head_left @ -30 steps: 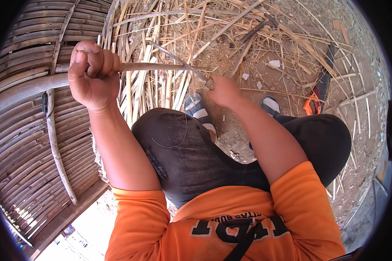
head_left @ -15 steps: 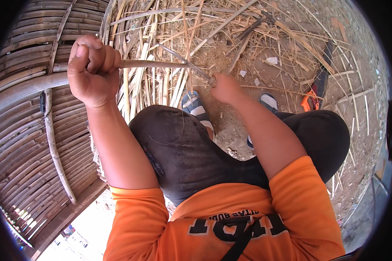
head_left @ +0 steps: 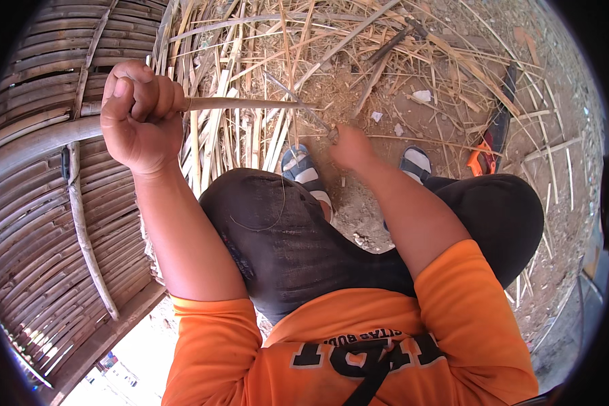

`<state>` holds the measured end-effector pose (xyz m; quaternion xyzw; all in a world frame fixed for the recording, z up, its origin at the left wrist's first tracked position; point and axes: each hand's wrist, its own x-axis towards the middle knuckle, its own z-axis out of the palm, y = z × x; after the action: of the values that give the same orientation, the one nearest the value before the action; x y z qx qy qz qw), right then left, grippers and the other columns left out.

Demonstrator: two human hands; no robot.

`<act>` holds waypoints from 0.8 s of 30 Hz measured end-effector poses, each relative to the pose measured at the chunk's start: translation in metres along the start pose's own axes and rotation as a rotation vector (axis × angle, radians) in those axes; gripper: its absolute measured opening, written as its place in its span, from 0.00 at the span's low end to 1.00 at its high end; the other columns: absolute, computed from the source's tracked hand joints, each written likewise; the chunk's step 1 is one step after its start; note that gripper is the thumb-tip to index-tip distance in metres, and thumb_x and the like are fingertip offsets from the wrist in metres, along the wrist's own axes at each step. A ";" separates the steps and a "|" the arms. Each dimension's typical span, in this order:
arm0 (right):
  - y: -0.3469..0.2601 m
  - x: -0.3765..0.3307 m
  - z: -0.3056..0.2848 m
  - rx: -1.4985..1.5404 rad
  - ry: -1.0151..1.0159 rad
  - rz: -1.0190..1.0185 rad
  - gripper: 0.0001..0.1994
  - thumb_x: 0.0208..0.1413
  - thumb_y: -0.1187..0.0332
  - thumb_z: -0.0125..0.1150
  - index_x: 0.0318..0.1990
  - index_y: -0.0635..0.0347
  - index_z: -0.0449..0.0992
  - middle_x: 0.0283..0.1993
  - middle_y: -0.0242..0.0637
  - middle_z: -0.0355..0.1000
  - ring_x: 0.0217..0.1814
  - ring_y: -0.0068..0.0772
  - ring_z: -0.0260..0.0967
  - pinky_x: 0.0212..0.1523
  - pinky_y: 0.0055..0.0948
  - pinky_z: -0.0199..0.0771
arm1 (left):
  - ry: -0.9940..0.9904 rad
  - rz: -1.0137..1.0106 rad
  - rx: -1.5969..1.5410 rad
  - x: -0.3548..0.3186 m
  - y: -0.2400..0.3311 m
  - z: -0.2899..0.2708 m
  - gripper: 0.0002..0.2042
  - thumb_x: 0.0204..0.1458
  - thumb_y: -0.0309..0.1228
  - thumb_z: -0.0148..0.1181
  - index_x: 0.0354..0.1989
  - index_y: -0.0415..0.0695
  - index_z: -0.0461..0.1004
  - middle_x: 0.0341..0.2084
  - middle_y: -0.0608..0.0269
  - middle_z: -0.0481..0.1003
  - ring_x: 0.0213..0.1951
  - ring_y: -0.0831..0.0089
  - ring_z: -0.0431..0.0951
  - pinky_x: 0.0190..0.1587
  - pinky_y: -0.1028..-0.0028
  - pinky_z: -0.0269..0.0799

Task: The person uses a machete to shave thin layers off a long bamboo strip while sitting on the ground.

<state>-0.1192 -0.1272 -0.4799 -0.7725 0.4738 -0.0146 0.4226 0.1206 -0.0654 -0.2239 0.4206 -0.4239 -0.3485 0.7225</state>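
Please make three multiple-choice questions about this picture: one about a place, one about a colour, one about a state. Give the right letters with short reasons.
1. Where does the orange-handled tool lie?
A. on the ground to the person's right
B. on the lap
C. on the slatted bamboo panel

2. What colour is the shirt?
A. blue
B. orange
C. white

3. How is the left hand?
A. open and flat
B. resting on the knee
C. closed in a fist around the bamboo strip

Answers:
1 A, it lies on the dirt among dry strips, right of the right foot.
2 B, sleeves and chest are orange.
3 C, the fingers wrap the strip, whose far end reaches the right hand.
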 end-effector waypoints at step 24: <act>-0.040 -0.013 -0.020 0.236 -0.100 -0.115 0.23 0.49 0.63 0.66 0.52 0.65 0.73 0.43 0.56 0.77 0.48 0.58 0.76 0.50 0.48 0.75 | -0.069 -0.018 -0.058 0.003 0.002 -0.009 0.13 0.57 0.39 0.50 0.36 0.40 0.73 0.12 0.77 0.48 0.15 0.81 0.46 0.22 0.75 0.45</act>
<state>-0.1062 -0.1224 -0.4359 -0.7431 0.4022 -0.0557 0.5320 0.1302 -0.0641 -0.2243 0.3912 -0.4344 -0.3812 0.7162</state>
